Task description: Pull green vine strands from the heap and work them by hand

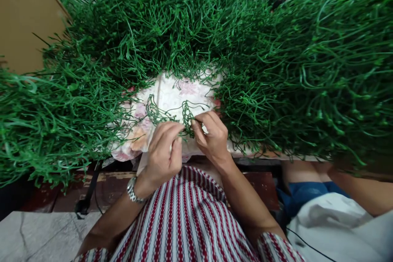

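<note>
Head camera view: a person in a red-and-white striped garment [184, 221] works thin green stems at a floral, cloth-covered table [170, 92]. The right hand [213, 135] has thumb and forefinger pinched together on the edge of a small bunch of stems [186, 112], which lies on the cloth just beyond the hands. The left hand [166, 149], a metal-banded watch [134, 190] at its wrist, is curled beside it with fingers narrowly spaced; whether they grip a strand cannot be told. A loose clump [153, 110] lies just past the left knuckles. Dense heaps of the same stems rise at left [52, 118], behind [172, 20] and at right [313, 69]. At lower right sits a second person [331, 223] in white and blue.
</note>
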Tool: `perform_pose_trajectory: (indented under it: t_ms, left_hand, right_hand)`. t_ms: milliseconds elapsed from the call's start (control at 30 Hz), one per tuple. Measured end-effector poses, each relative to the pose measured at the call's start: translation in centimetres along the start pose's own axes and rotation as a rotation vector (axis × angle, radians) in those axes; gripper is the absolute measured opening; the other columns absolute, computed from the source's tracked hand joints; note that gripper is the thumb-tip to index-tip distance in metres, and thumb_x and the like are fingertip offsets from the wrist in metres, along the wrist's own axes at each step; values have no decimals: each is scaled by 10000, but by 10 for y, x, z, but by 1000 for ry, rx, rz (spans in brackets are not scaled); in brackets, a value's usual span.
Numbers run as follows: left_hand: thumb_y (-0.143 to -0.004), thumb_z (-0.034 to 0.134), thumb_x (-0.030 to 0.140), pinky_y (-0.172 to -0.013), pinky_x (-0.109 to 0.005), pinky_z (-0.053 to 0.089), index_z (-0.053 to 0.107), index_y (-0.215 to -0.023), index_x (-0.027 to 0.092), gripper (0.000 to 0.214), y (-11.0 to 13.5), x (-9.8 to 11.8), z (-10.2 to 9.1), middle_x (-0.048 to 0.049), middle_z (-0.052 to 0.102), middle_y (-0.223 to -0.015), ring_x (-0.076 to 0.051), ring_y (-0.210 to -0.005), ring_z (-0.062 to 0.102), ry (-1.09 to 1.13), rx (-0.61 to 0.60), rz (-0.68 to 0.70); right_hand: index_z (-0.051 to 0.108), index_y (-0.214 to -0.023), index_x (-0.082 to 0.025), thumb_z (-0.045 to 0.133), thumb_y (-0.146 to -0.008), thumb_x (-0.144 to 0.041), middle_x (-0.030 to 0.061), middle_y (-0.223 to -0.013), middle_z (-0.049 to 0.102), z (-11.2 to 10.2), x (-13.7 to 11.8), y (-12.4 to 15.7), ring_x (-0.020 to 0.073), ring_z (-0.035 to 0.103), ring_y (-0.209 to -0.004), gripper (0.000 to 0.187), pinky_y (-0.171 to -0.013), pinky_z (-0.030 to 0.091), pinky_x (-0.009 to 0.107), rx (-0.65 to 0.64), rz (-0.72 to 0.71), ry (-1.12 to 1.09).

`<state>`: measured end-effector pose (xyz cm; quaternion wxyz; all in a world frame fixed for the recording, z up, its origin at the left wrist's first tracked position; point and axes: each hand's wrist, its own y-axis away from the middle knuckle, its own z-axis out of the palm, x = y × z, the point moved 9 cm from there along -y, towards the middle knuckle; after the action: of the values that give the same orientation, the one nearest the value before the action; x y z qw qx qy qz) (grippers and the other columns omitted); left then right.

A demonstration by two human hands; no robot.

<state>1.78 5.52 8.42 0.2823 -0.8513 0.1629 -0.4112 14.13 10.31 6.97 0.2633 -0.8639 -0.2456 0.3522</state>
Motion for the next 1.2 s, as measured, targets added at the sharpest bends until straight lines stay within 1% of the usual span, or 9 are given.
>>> perform_pose_trajectory:
  t_ms: [100,167,400,467,600,867,967,1100,1200]
  left_hand:
    - [-859,458,189,-797,-307,475,559,-974,169,155,-5,-22,20,-62,618,-905,-165,-887,577,65,-89,-186]
    - [-854,483,220,-770,-297,466,567,-916,168,116,-10,-26,22,-49,613,-863,-157,-844,575,93,-86,-219]
    - [-785,557,138,-840,-372,422,591,-947,181,171,-13,14,-15,-48,619,-881,-187,-888,567,-36,153,-15]
    - [-792,555,153,-826,-368,410,593,-910,181,127,-14,16,-9,-40,623,-849,-179,-847,564,-83,64,-40]
    - [-822,532,230,-791,-346,416,591,-828,182,76,-14,-4,7,-34,621,-821,-173,-816,559,-14,-108,-248]
    - [-790,542,190,-747,-300,428,567,-787,180,27,-1,-26,8,-21,572,-792,-161,-789,536,222,-130,-462]
    - [-792,527,180,-739,-297,418,538,-758,184,35,0,-25,1,-7,551,-757,-153,-756,526,167,-83,-448]
    - [-784,523,159,-784,-325,386,516,-719,191,74,-4,-15,-6,7,559,-723,-157,-747,526,-48,-59,-310]
    - [-778,527,140,-787,-339,372,516,-717,194,82,-6,-9,-4,11,571,-717,-161,-747,532,-120,-98,-223]
  right_hand:
    - [553,-824,-150,525,-832,-131,39,-725,571,-16,-5,5,133,530,-698,35,-642,431,254,99,5,-130]
    - [554,-833,-154,542,-815,-107,34,-724,577,-21,-10,9,129,538,-691,52,-639,442,253,127,3,-188]
    - [577,-857,-168,564,-786,-71,31,-726,602,-24,-21,17,130,571,-691,121,-627,477,256,178,-3,-296]
    - [585,-873,-169,567,-783,-67,37,-734,613,-22,-24,19,133,577,-704,137,-636,490,260,161,-9,-302]
    - [599,-895,-162,565,-786,-66,64,-817,635,-14,-28,22,134,605,-768,149,-673,521,253,102,-24,-338]
    - [625,-914,-168,565,-799,-108,71,-903,660,-2,-36,28,148,634,-843,143,-745,548,273,22,-120,-295]
    - [615,-966,-138,561,-813,-142,101,-951,658,1,-41,29,182,622,-913,163,-799,543,321,-65,-101,-237]
    - [557,-1122,-103,553,-830,-178,120,-1025,648,-9,-54,37,188,607,-965,302,-825,543,333,-296,-61,-199]
    - [558,-1119,-115,565,-795,-82,94,-995,654,-38,-65,35,150,617,-936,326,-788,548,277,-247,-119,-284]
